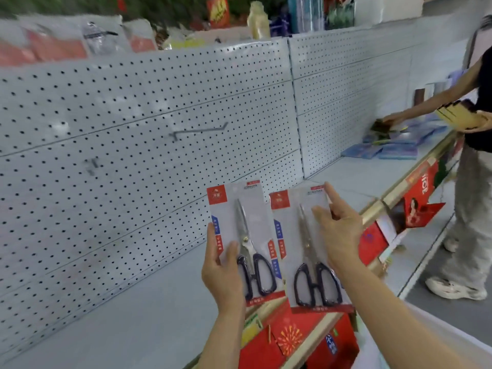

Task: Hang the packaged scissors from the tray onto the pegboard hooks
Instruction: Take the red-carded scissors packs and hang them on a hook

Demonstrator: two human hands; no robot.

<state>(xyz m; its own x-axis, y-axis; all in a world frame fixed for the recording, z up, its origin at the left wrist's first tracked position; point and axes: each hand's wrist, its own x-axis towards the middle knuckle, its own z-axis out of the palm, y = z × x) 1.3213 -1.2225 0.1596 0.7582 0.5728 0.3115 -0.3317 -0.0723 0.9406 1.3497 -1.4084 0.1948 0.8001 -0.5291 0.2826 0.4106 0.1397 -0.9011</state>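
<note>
Two scissor packs in hand, facing the pegboard, not yet on a hook.

The left hand point(222, 278) grips one scissors pack point(243, 241) at its lower left edge, thumb on front & fingers point(211, 246) behind; the right hand point(339, 230) grasps the second pack point(303, 251) from its right side, index finger pointing up along the card. Both cards are upright, side by side, above the shelf point(133, 315) and well apart from the pegboard point(133, 107). One bare hook point(199, 130) sticks out higher up, left of the packs; a 2nd one further left is too blurred to tell. I think it is best to hang one pack at a time: lift the card, bring its top hole (too small to see here) level w/ the hook tip, then slide straight back. Tray is not in view.
</note>
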